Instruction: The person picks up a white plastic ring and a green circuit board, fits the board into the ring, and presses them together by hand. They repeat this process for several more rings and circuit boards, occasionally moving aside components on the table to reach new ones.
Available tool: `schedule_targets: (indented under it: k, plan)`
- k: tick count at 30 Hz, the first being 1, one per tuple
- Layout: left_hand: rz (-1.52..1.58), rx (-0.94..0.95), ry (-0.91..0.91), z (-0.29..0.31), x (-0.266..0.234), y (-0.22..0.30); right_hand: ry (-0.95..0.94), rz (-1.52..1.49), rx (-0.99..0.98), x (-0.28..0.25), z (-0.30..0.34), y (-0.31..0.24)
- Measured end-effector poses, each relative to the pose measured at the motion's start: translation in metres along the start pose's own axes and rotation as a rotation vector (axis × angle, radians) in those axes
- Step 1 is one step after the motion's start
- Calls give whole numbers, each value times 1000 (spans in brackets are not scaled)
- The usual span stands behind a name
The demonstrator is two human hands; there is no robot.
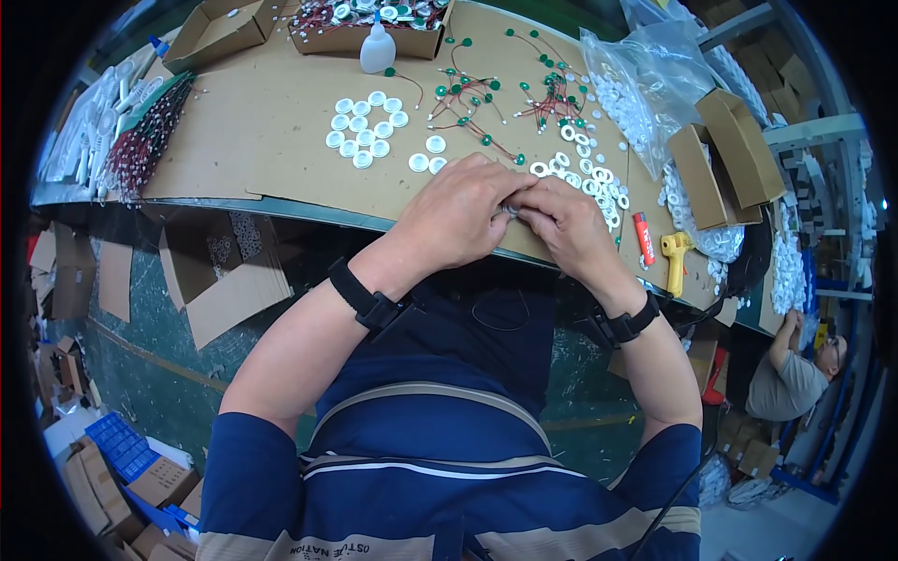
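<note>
Near the table's front edge, my left hand (460,208) and my right hand (564,217) meet with fingers closed. Between their fingertips is a small pale piece (511,211), mostly hidden, so its kind cannot be told. Just beyond my left hand lie a few white round caps (418,163), with a larger group of white round caps (362,122) farther left. White rings (599,178) are scattered beside my right hand. Past the hands, small green discs with red wires (463,93) lie spread on the cardboard-covered table (281,140).
A squeeze bottle (378,50) stands before a box of wired parts (369,39). On the right are a red tube (644,238), a yellow glue gun (674,262), a bag of white parts (622,107) and an open carton (716,178). A person (793,374) works farther right.
</note>
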State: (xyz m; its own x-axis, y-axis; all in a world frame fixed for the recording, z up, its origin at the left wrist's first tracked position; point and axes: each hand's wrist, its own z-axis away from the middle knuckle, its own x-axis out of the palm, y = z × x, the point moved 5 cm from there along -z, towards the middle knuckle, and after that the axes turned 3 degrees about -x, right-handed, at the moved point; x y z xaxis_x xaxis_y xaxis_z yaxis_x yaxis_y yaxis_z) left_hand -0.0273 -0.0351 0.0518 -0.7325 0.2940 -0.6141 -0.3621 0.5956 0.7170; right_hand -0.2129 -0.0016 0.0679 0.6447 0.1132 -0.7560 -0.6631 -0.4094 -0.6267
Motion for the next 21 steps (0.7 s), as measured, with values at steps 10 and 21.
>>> schedule_targets:
  k: [10, 21]
  plan:
    - [4, -32, -8, -1, 0, 0, -49, -16, -63, -4, -3, 3]
    - [10, -97, -77, -4, -4, 4, -87, -39, -35, -4, -7, 2]
